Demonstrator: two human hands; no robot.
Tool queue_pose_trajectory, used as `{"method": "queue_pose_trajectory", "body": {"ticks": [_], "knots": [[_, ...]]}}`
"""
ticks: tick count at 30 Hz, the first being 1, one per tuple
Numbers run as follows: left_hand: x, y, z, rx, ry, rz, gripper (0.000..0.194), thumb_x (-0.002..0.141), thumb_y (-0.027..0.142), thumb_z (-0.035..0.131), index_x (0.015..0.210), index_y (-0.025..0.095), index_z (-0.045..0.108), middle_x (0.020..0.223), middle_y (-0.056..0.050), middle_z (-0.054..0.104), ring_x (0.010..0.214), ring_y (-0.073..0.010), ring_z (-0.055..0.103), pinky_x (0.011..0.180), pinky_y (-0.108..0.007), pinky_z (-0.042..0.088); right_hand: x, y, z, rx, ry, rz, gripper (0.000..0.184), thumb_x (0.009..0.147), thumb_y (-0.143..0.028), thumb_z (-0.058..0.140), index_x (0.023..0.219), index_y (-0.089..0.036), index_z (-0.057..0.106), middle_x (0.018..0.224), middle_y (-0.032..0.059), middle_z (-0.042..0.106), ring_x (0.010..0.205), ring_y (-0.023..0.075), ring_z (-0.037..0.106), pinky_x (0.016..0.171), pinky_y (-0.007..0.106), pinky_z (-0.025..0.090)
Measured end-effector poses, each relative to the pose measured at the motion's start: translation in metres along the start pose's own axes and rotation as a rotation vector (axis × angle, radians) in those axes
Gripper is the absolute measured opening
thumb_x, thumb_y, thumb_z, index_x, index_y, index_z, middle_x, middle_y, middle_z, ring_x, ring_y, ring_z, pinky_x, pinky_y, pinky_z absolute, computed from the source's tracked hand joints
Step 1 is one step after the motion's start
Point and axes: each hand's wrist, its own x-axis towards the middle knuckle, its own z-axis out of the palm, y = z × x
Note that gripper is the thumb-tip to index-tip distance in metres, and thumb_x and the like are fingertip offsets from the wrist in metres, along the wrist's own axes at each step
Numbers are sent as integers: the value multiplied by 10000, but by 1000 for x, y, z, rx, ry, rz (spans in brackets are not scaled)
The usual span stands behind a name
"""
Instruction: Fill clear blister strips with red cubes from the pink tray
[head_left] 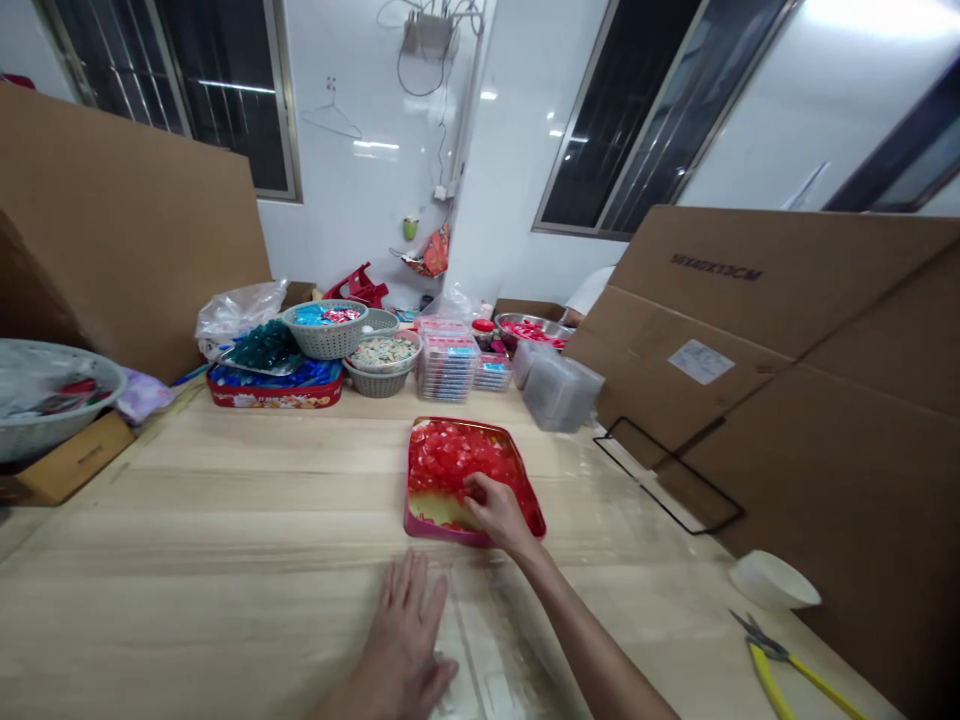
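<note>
Find the small red pieces [450, 450] loose in a shallow tray [433, 507] at the middle of the table [262, 500], heaped toward the far side, with a mostly bare yellowish patch at the near left. Reaching over the near edge with the right hand [496, 508], with fingers bent in toward the thumb, low at the pieces. Cannot tell, given the blur, whether gripping one. Resting the left hand [403, 622] palm down in front of the tray, with fingers extended and nothing held, beside clear plastic [495, 620]. Expect the pieces to handle as light, hard and smooth, so apt to slip from a loose pinch; probably not fragile. Best taken singly beside the bare patch, between thumb and forefinger pads. Steady the tray by its raised rim; likely stiff, yet light enough to slide under a push.
</note>
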Motion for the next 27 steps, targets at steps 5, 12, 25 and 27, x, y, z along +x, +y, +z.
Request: {"method": "queue_pose_trajectory", "body": {"ticks": [5,12,25,27], "knots": [[-25,15,6,-141,-145,15,730,705,311,638,1362,166,356,1501,-200,156,1368,-418,89,1050,-680,102,-40,-13,-1,505,-18,45,240,740,-304,606,924,-153,640,794,47,671,718,170,621,648,267,490],[-15,28,-20,-1028,374,-300,294,820,349,502,997,149,625,996,-124,673,920,-237,616,834,-400,489,-116,-55,23,861,-87,153,195,701,-347,711,785,-174,677,760,49,677,709,185,614,656,288,499],[-16,40,-14,-1607,402,-601,324,525,323,771,654,141,536,536,4,606,454,-89,509,451,-205,391,-128,-75,3,361,-304,-240,94,806,-185,565,816,-199,658,746,16,617,681,144,564,608,233,441],[-13,36,-14,-1545,426,-609,323,533,336,753,662,147,525,489,26,562,425,-82,472,418,-195,353,-119,-72,5,336,-309,-235,103,791,-153,559,738,-187,641,702,6,606,643,134,559,585,223,427]]}}
